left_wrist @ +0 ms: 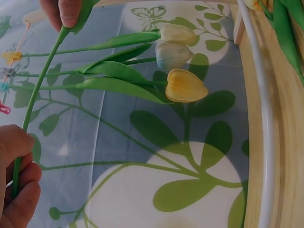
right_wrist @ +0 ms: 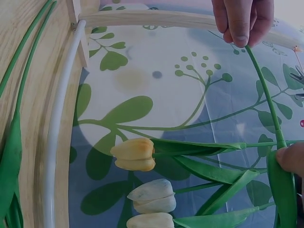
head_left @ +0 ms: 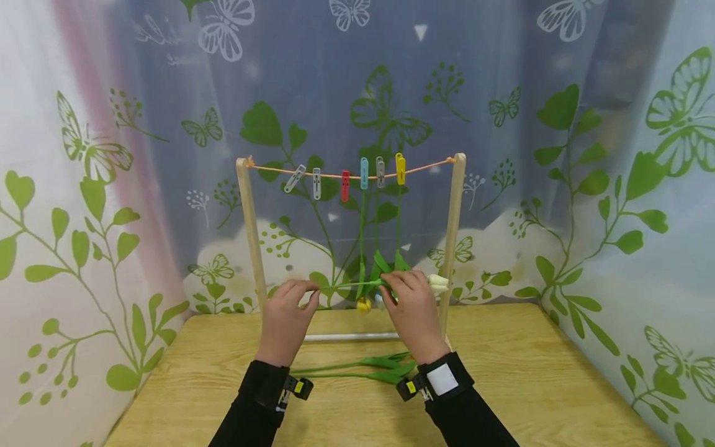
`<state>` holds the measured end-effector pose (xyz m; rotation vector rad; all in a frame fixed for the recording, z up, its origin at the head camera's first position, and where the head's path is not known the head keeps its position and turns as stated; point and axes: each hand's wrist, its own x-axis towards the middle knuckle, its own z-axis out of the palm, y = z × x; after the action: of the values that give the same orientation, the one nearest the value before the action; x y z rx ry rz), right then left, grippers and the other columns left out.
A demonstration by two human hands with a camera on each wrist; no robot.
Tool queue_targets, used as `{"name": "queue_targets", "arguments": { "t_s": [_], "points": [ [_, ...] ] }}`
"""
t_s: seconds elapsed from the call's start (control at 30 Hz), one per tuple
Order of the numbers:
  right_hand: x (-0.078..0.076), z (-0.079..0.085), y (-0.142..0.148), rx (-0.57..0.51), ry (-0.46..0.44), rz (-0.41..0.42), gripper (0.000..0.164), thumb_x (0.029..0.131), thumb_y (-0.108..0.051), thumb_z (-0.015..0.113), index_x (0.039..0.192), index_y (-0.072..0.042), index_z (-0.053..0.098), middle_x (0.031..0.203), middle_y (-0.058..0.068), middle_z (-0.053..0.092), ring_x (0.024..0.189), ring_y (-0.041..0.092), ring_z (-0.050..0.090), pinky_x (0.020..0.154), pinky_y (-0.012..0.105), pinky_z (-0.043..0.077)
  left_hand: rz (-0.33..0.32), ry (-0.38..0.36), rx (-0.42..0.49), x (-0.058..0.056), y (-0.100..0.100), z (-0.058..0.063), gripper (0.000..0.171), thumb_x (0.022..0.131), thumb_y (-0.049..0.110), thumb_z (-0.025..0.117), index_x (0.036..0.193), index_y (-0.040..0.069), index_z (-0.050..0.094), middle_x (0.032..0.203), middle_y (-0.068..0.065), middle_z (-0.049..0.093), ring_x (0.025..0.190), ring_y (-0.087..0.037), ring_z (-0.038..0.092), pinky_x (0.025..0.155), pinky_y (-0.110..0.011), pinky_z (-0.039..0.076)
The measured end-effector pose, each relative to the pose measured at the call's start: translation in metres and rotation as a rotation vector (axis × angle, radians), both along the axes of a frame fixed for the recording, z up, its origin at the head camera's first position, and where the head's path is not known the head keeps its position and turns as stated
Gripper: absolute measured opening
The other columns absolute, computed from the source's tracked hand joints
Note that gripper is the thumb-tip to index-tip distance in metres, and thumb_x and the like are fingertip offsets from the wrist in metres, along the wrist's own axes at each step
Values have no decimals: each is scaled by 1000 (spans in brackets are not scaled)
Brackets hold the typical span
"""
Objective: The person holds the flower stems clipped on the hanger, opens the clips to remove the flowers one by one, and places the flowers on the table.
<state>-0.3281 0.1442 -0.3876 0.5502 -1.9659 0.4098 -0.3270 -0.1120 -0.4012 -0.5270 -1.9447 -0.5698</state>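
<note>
An artificial tulip with a cream head (head_left: 438, 284) is stretched sideways between both hands. My left hand (head_left: 287, 320) pinches its thin stem (head_left: 352, 285) near the end. Close to the leaves, my right hand (head_left: 413, 313) pinches the same stem, the flower head sticking out to the right. Behind the hands hang several tulips upside down: a yellow tulip (left_wrist: 186, 85), a pale blue tulip (left_wrist: 174, 56) and a cream tulip (left_wrist: 177, 36). Their stems run up to a blue clip (head_left: 364, 173), a grey clip (head_left: 380, 172) and a yellow clip (head_left: 400, 169) on an orange cord (head_left: 329, 176).
A red clip (head_left: 345, 186), a white clip (head_left: 316, 184) and a tilted grey clip (head_left: 295, 179) hang on the cord's left part. Wooden posts (head_left: 454, 217) hold the cord, with a white bar (head_left: 352, 337) low between them. More tulip stems (head_left: 335, 374) lie on the wooden table (head_left: 184, 385).
</note>
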Motion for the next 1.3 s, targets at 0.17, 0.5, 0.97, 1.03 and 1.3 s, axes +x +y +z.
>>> {"name": "queue_targets", "arguments": {
  "t_s": [0.17, 0.5, 0.97, 1.03, 1.3],
  "points": [
    [2, -3, -2, -13, 10, 7, 28, 88, -8, 94, 114, -4, 83, 108, 12, 80, 101, 30, 72, 86, 42, 66, -4, -14, 8, 3, 0, -2, 16, 97, 6, 84, 112, 10, 81, 107, -9, 79, 100, -23, 76, 83, -30, 67],
    [2, -11, -5, -11, 2, -9, 28, 88, -8, 94, 114, -5, 84, 108, 12, 81, 102, 30, 73, 88, 42, 66, -12, -30, 18, 2, -1, -9, 14, 98, 6, 83, 110, 11, 81, 105, -8, 78, 97, -23, 75, 83, -30, 67],
    [7, -26, -3, -34, -38, -10, 26, 90, -9, 93, 114, -5, 84, 108, 10, 79, 103, 28, 71, 86, 39, 67, 0, -32, 12, 2, 1, -25, 17, 94, 5, 86, 109, 10, 80, 103, -7, 78, 94, -23, 76, 77, -31, 67],
    [8, -27, -3, -31, -53, -13, 26, 91, -10, 92, 115, -6, 83, 109, 10, 79, 103, 28, 71, 87, 39, 67, -7, -31, 17, 2, 0, -26, 17, 94, 4, 86, 108, 11, 81, 102, -7, 78, 93, -24, 77, 77, -32, 68],
    [6, -29, -6, -24, -46, -23, 25, 91, -12, 92, 114, -6, 84, 109, 10, 80, 103, 29, 71, 87, 38, 67, -23, -35, 26, 1, -2, -29, 18, 94, 2, 86, 109, 12, 80, 102, -7, 77, 95, -23, 76, 82, -31, 68]
  ]
}}
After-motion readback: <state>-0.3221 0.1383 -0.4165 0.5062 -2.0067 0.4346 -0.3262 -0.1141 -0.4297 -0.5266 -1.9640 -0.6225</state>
